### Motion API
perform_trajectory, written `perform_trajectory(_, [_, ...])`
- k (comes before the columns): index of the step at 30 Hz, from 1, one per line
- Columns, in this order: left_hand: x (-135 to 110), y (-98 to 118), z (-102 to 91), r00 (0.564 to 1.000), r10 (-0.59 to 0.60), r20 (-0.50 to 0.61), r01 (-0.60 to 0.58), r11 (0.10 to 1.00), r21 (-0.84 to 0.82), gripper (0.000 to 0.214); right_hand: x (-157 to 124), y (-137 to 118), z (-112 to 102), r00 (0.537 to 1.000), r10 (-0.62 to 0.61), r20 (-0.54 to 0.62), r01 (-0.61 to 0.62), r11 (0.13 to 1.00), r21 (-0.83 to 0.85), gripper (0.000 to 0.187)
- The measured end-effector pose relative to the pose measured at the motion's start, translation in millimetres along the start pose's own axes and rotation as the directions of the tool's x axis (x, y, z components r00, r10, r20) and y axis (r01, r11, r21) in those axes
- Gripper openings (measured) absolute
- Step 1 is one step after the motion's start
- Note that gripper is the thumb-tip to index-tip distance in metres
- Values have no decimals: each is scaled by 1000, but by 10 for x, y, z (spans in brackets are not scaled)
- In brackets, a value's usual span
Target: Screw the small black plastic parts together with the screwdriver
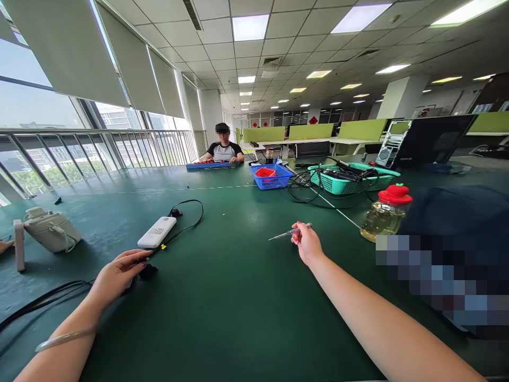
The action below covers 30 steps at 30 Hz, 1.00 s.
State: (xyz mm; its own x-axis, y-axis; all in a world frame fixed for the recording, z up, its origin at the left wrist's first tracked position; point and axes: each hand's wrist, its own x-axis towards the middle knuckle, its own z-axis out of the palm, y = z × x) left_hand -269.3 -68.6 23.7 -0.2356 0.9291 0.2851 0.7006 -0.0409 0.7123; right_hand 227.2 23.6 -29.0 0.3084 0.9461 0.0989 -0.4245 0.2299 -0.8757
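My right hand (307,245) is raised over the green table (222,297) and pinches a small screwdriver (287,233) with a clear handle, its thin tip pointing left. My left hand (117,276) rests on the table at the lower left, fingers closed on a small black plug (147,271) at the end of a black cable. That cable loops back to a white power bank (157,232) lying just beyond my left hand.
A white device (50,229) sits at the far left. A blue basket (271,176) and a teal basket (350,179) of cables stand mid-table. A red-capped bottle (385,213) stands at right. Another person (224,145) sits at the far end.
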Motion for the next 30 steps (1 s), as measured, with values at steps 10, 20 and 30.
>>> perform_trajectory(10, [-49,58,39,997,-43,61,51,991,-125,72,-21,-18,1,1000,5,21,-5,1000,-5,34])
perform_trajectory(20, [-4,-5,25,983,-95,157,108,991,-79,73,-12,3,12,1000,4,23,-4,1000,6,37])
perform_trajectory(30, [10,-159,9,982,-136,133,146,987,-69,64,-30,-18,25,1000,12,29,-13,1000,11,36])
